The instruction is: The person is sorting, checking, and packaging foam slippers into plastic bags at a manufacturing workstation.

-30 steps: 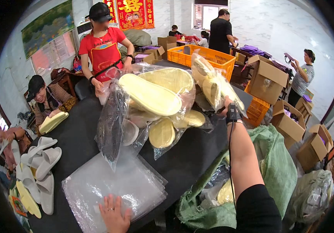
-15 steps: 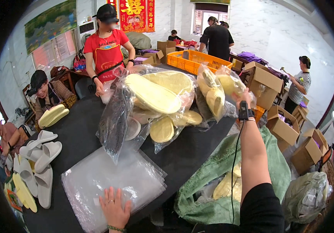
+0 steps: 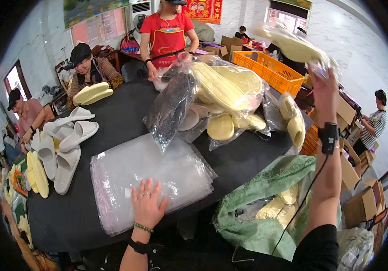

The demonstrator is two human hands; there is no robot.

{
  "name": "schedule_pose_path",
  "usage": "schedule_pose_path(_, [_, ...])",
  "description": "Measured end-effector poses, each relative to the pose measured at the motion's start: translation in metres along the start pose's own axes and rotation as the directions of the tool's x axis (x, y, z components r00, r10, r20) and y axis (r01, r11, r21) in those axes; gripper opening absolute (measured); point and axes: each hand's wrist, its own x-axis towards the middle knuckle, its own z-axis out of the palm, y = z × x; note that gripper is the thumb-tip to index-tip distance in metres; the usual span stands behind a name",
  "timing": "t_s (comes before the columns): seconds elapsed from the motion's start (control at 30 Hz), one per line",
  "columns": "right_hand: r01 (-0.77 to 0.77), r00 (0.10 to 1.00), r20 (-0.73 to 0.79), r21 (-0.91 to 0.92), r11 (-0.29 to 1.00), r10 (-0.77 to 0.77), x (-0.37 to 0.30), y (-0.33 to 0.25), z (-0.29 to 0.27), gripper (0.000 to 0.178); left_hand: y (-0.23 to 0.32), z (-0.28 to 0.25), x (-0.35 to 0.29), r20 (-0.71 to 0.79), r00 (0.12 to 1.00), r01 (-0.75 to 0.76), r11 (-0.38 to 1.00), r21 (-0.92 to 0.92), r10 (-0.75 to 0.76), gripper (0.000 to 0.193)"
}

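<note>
My left hand (image 3: 150, 205) lies flat with fingers spread on a stack of clear plastic bags (image 3: 158, 156). At upper right my raised right hand (image 3: 325, 92) grips a clear bag of yellow slippers (image 3: 293, 47), blurred by motion. A heap of bagged yellow slippers (image 3: 221, 88) sits on the black table, beyond the stack. Another bagged pair (image 3: 292, 119) lies at the table's right edge. Below my right forearm, an open green woven sack (image 3: 243, 189) holds more yellow slippers (image 3: 277, 207).
Grey slippers (image 3: 80, 134) and yellow slippers (image 3: 39, 174) crowd the table's left side. Across it stands a person in a red apron (image 3: 169, 43); another person (image 3: 88, 74) sits at left behind a yellow pair. An orange crate (image 3: 266, 70) and cardboard boxes (image 3: 361, 210) stand to the right.
My right hand has lifted the bagged slippers up and away from the heap's right side. My left hand stays flat on the bags. The whole view has shifted.
</note>
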Motion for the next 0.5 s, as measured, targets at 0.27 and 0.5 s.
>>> schedule_pose_path(0.27, [0.42, 0.836, 0.456, -0.171, 0.891, -0.306, -0.094, -0.022, 0.164, 0.028, -0.003, 0.005, -0.005, 0.012, 1.0, 0.002, 1.0, -0.022, -0.001, 0.056])
schedule_pose_path(0.5, [0.88, 0.032, 0.991, 0.035, 0.474, -0.131, -0.245, 0.025, 0.257, 0.017, 0.002, 0.004, -0.003, 0.077, 0.996, 0.049, 0.997, -0.055, -0.045, 0.041])
